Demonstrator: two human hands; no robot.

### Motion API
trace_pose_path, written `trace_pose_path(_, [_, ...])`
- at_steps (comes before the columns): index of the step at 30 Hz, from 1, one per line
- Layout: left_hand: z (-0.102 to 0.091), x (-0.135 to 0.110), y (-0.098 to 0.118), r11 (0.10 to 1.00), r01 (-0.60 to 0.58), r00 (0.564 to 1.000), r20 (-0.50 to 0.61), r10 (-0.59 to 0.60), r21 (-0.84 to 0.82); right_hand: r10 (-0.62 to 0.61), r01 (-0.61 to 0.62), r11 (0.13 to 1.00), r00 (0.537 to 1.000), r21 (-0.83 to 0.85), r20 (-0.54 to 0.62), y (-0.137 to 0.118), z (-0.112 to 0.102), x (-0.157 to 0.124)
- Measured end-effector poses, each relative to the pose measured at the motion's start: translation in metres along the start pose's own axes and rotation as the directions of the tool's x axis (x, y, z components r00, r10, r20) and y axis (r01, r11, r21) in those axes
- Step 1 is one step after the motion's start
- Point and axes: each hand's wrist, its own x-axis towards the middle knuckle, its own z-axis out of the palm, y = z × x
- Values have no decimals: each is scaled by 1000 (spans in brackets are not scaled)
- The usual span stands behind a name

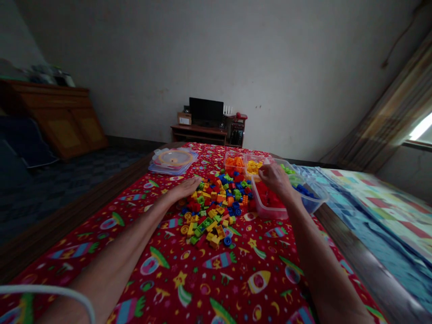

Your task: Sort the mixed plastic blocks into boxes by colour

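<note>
A mixed pile of toy building bricks (216, 202) in yellow, green, blue, red and orange lies on the red patterned cloth (209, 279). At its left edge rests my left hand (189, 186), fingers stretched out and touching or very near the bricks. My right hand (275, 179) is above the plastic boxes, its fingers bent together close to the yellow bricks (254, 167). Whether a brick is between those fingers is hidden. Below that hand, a clear box holds red bricks (266, 197). Other boxes hold orange bricks (235, 163), green bricks (287, 169) and blue bricks (305, 191).
Stacked plastic lids (173, 160) lie at the table's far left. A white cable (50, 290) curves across the lower left corner. Right of the table is a bed (378, 216) with patterned covers. Against the back wall stands a desk (199, 133) with a monitor (206, 111).
</note>
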Motion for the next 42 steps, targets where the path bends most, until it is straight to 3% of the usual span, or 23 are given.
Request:
trace_pose_path(3, [4,-1,11,997,51,995,83,-45,-64,-192,188,981,979,54,75,-28,20,-4])
trace_pose_path(7, [7,-1,36,998,-21,991,132,29,-59,-460,452,883,887,124,46,-50,60,-15])
trace_pose_path(10, [10,-1,47,995,-101,982,161,103,-24,-528,523,845,849,110,24,-51,82,-21])
trace_pose_path(14, [13,1,49,986,-154,977,155,143,63,-455,449,890,887,83,77,-48,81,-19])
trace_pose_path(18, [16,2,49,955,-173,983,-18,182,240,-359,353,932,930,87,78,-55,67,-16])
trace_pose_path(20, [17,1,52,937,-187,977,-48,210,295,-371,364,926,926,102,62,-63,66,-16])
trace_pose_path(24, [20,-3,60,928,-197,979,8,205,316,-438,422,895,893,145,102,-76,80,-18])
trace_pose_path(28, [17,-5,68,934,-190,981,15,195,301,-434,416,895,896,157,98,-78,90,-17])
trace_pose_path(32, [7,-5,72,976,-122,993,28,118,181,-428,397,877,902,270,66,-72,79,-13])
trace_pose_path(36, [1,1,71,984,-116,991,-75,106,-133,-295,255,854,955,453,18,-69,62,-6])
trace_pose_path(39, [2,4,73,904,-102,993,-96,68,-415,-217,96,751,970,653,107,-72,58,-1])
trace_pose_path(42, [1,3,80,835,-50,998,-68,15,-547,-240,15,632,954,775,177,-75,57,-1])
